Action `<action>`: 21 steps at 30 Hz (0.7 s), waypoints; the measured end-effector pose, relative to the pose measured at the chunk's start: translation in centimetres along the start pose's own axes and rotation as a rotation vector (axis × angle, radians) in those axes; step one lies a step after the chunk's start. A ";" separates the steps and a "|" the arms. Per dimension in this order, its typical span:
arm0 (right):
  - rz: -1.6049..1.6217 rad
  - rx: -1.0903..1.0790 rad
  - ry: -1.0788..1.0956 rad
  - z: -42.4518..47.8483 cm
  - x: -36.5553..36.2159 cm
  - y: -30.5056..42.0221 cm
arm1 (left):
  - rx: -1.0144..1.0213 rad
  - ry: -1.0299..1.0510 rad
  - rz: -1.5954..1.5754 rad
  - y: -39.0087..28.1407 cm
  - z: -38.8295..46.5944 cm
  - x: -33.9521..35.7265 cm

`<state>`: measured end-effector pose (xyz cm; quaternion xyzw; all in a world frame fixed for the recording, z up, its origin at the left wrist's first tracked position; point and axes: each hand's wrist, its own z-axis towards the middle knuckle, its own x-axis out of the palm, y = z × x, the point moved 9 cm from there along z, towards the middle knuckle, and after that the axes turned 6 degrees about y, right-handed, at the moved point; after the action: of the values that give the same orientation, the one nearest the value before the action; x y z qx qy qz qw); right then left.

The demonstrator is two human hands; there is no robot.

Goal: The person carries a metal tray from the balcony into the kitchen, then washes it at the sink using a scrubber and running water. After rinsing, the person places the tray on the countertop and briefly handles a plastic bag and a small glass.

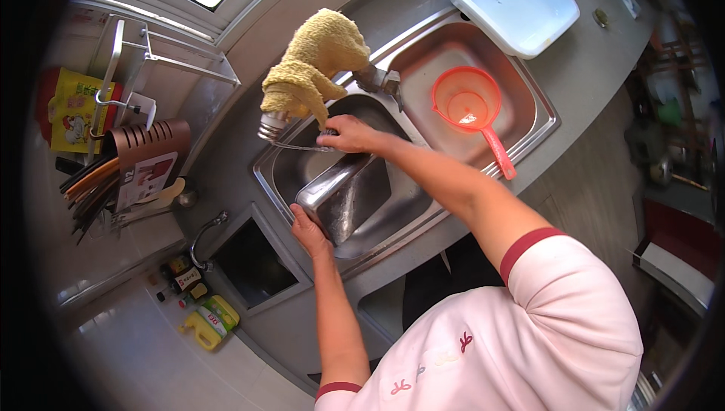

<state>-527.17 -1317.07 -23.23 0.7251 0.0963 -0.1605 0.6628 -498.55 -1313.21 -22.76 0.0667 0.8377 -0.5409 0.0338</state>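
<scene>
My left hand (310,233) grips the near left end of a rectangular stainless steel pan (334,184), which is tilted on its side in the left sink basin (408,184). At the pan's far side my right hand (348,134) is closed around something small and dark, mostly hidden by the fingers; I cannot tell what it is. A thin stream of water runs beside that hand from the faucet's metal nozzle (273,125). A yellow towel (325,42) is wrapped around the faucet above. In the right basin lies a red plastic dipper (467,99).
A white plastic basin (512,3) rests over the far corner of the sink. To the left are a brown knife holder (150,153) and a white wire rack (187,65). A yellow jug (210,321) and bottles stand at the lower left.
</scene>
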 end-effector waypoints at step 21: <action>-0.213 0.333 -0.191 -4.6 4.1 -14.2 | -0.181 0.000 -0.144 3.9 0.2 3.4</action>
<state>-527.86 -1311.34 -37.65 0.7919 0.0813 -0.3110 0.5192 -501.34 -1311.55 -26.84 0.0031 0.8857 -0.4642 0.0008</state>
